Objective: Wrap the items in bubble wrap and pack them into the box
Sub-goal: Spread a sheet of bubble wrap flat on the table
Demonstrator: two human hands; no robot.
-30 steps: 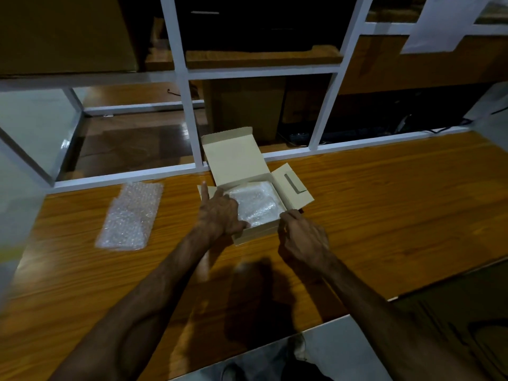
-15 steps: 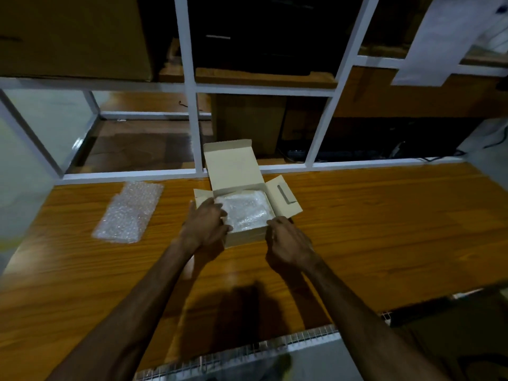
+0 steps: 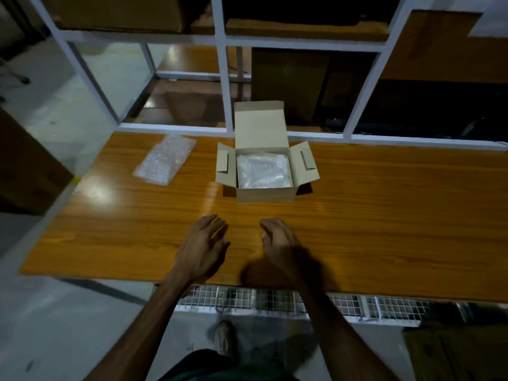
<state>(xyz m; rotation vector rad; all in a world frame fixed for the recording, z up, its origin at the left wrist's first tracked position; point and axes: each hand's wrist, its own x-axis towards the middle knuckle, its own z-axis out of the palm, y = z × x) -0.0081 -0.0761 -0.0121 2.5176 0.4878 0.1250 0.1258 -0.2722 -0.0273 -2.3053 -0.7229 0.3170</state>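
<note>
Nearest, both hands are held over the table's [image 3: 384, 215] front edge, short of the box [image 3: 265, 192] and apart from it: the left hand [image 3: 202, 250] with fingers straight and loosely spread, the right hand [image 3: 280, 247] with fingers loosely curled, nothing held. Beyond them the box is seen open, lid upright at its far side, side flaps splayed, a bubble-wrapped bundle [image 3: 262, 171] lying inside. Left of the box, a second bubble-wrapped bundle [image 3: 165, 159] is laid flat, its long axis running away from the viewer, slightly rightward.

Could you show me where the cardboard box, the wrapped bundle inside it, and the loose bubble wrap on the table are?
cardboard box [image 3: 265, 194]: head view, on its front wall.
wrapped bundle [image 3: 262, 171]: head view, on its top, inside the box.
loose bubble wrap [image 3: 165, 160]: head view, on its middle.
</note>
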